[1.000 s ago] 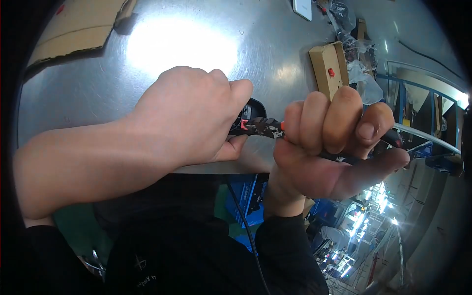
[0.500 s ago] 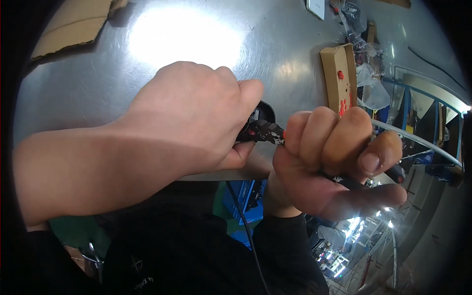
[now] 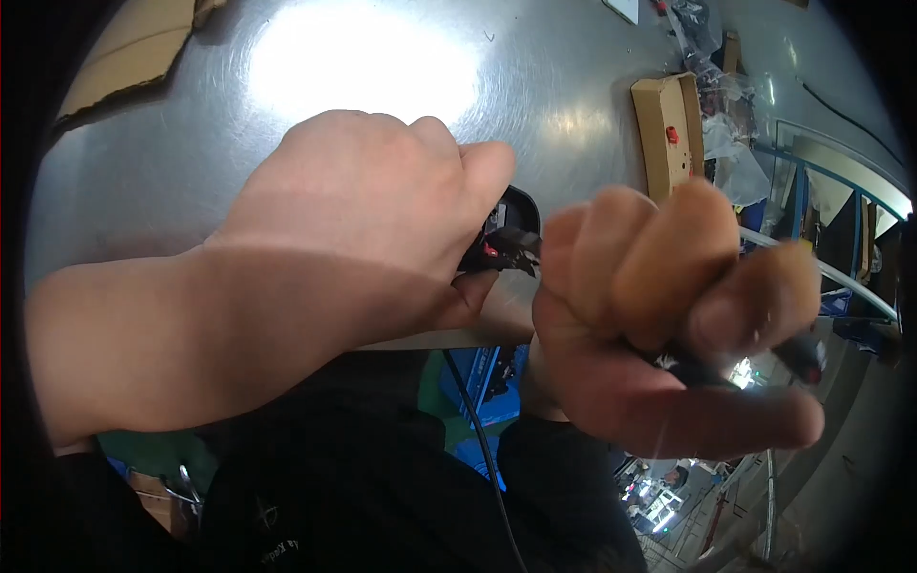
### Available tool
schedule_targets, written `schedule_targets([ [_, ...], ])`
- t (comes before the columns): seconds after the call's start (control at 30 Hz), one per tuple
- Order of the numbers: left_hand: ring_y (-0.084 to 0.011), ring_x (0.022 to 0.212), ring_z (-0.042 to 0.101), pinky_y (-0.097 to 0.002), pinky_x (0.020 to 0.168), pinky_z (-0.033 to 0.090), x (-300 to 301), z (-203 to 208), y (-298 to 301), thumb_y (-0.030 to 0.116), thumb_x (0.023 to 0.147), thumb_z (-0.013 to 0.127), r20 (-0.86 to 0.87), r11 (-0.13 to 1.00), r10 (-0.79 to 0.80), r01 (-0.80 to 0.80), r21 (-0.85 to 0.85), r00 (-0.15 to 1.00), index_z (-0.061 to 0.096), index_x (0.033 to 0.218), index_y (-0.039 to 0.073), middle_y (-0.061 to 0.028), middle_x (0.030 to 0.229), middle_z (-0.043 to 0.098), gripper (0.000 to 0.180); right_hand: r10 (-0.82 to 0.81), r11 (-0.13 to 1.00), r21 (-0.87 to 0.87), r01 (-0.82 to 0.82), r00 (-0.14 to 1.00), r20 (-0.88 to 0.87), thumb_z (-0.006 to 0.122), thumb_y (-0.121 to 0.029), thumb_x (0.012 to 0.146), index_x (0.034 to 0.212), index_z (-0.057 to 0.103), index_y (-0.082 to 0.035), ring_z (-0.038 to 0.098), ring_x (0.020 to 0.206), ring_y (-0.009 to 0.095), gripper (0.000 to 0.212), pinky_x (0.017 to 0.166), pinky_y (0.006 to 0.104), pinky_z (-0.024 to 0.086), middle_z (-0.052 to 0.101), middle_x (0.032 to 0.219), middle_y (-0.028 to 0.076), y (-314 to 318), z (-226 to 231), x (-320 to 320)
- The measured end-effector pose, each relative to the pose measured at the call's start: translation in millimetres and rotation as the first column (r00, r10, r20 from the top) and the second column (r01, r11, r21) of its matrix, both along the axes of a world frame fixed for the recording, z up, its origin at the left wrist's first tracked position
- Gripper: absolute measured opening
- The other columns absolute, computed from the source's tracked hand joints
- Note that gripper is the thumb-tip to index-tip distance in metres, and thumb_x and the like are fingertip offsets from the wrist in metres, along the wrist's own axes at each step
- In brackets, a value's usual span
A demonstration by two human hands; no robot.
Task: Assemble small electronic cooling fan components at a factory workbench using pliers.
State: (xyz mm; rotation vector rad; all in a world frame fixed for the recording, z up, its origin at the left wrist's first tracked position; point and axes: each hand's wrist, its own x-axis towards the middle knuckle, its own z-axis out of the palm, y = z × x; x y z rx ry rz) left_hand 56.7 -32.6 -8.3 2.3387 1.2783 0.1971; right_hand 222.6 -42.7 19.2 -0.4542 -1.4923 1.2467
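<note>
My left hand (image 3: 368,196) is closed around a black rounded plastic part (image 3: 522,206), most of it hidden behind the fist. A small red piece (image 3: 491,251) shows inside that part, by my left thumb. My right hand (image 3: 635,286) is wrapped around dark-handled pliers (image 3: 520,254), and the worn metal jaws reach into the black part beside the red piece. The handle ends stick out past the right fingers. Exactly what the jaws touch cannot be made out.
Below my hands lies a shiny metal table (image 3: 544,72). A cardboard tray (image 3: 657,129) with red bits stands at the right, next to clear plastic bags (image 3: 735,158). Cardboard (image 3: 124,57) lies far left. A black cable (image 3: 482,439) hangs before blue boxes (image 3: 497,387).
My right hand has come closer to the camera and slightly right, its fingers blurred, with the pliers still in it. My left hand keeps its hold on the black part, nearly still.
</note>
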Motion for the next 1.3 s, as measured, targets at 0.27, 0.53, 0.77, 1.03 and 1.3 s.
schedule_targets([
  [0.27,-0.0341,0.082,0.068,-0.0439,0.071,0.055,0,4,6,0.039,0.08,0.078,0.032,0.993,0.016,-0.013,-0.116,0.999,0.057,0.109,0.004,-0.0152,0.091,0.064,0.049,0.038,0.995,-0.09,-0.037,0.999,0.015,0.047,-0.064,0.102,0.101,0.048,-0.018,0.03,0.055,0.01,0.046,0.05,0.0263,0.029,0.039,0.072,-0.001,22,-3,6],
  [0.53,-0.0351,0.085,0.068,-0.0446,0.075,0.056,2,10,9,0.04,0.081,0.077,-0.006,0.985,0.014,-0.015,-0.174,1.0,0.057,0.113,0.003,-0.0176,0.093,0.065,0.052,0.045,0.998,-0.047,-0.037,0.98,0.193,0.045,-0.063,0.104,0.1,0.048,-0.019,0.028,0.053,0.008,0.044,0.048,0.0261,0.028,0.04,0.07,-0.001,14,8,1],
  [0.77,-0.0329,0.07,0.071,-0.0429,0.06,0.058,1,-5,0,0.041,0.082,0.074,0.09,0.995,0.027,-0.036,0.098,0.996,0.058,0.099,0.003,-0.0171,0.082,0.067,0.044,0.006,0.995,0.095,-0.038,0.947,0.321,0.04,-0.064,0.105,0.101,0.049,-0.014,0.027,0.048,0.009,0.052,0.045,0.0282,0.027,0.04,0.067,0.0,16,5,5],
  [1.03,-0.0332,0.067,0.07,-0.0421,0.059,0.057,4,-4,1,0.043,0.083,0.073,0.039,0.995,0.042,-0.045,0.089,0.998,0.056,0.099,0.002,-0.0169,0.08,0.065,0.046,0.1,0.994,-0.02,-0.104,0.987,-0.124,0.04,-0.065,0.104,0.111,0.052,-0.013,0.025,0.053,0.008,0.054,0.047,0.0266,0.024,0.036,0.071,-0.001,21,-3,23],
  [1.3,-0.0329,0.066,0.07,-0.0414,0.059,0.057,5,-3,0,0.042,0.085,0.073,0.013,0.995,0.043,-0.044,0.088,0.999,0.055,0.098,0.002,-0.0169,0.079,0.064,0.046,0.086,0.996,-0.023,-0.086,0.996,-0.01,0.036,-0.074,0.1,0.11,0.052,-0.016,0.025,0.051,0.008,0.061,0.046,0.0258,0.025,0.037,0.072,0.0,19,-4,25],
])
